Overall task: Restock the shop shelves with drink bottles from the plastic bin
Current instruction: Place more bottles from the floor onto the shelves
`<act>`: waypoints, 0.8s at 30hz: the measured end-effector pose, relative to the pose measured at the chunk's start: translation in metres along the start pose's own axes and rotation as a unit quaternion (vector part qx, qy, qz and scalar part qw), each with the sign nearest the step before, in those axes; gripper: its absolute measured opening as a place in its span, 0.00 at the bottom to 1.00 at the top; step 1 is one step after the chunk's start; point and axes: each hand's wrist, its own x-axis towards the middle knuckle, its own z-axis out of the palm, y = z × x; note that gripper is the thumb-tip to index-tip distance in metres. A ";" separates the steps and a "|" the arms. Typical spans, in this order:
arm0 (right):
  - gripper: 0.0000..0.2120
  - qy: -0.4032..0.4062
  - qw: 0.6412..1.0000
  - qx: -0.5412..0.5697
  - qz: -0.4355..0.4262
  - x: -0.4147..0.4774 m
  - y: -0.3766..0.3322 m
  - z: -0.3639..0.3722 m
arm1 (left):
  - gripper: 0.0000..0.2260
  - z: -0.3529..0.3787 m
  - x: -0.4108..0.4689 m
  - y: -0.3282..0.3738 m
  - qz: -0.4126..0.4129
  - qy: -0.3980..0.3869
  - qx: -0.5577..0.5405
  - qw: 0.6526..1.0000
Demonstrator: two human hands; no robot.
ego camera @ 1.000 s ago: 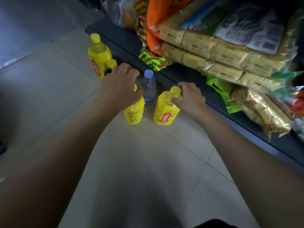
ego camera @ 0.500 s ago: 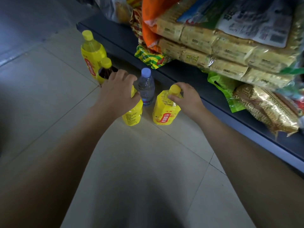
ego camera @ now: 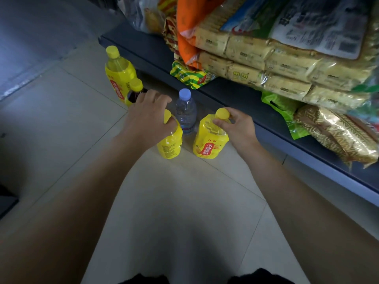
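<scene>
Down on the pale tiled floor [ego camera: 184,201], five drink bottles stand upright beside a dark low shelf [ego camera: 235,95] stacked with bagged snack packs [ego camera: 287,64]. The left hand [ego camera: 147,117] curls over the top of a small yellow bottle [ego camera: 170,142]; the right hand [ego camera: 238,126] pinches the cap of a yellow pear-drink bottle [ego camera: 209,140]. A clear water bottle [ego camera: 185,113] stands just behind them, with a large yellow bottle [ego camera: 120,72] and a dark-liquid bottle [ego camera: 135,91] further left
</scene>
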 end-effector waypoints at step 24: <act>0.21 0.029 0.994 0.101 -0.037 -0.151 -0.448 -0.228 | 0.21 -0.459 -0.022 0.169 -0.007 -0.006 0.032 0.999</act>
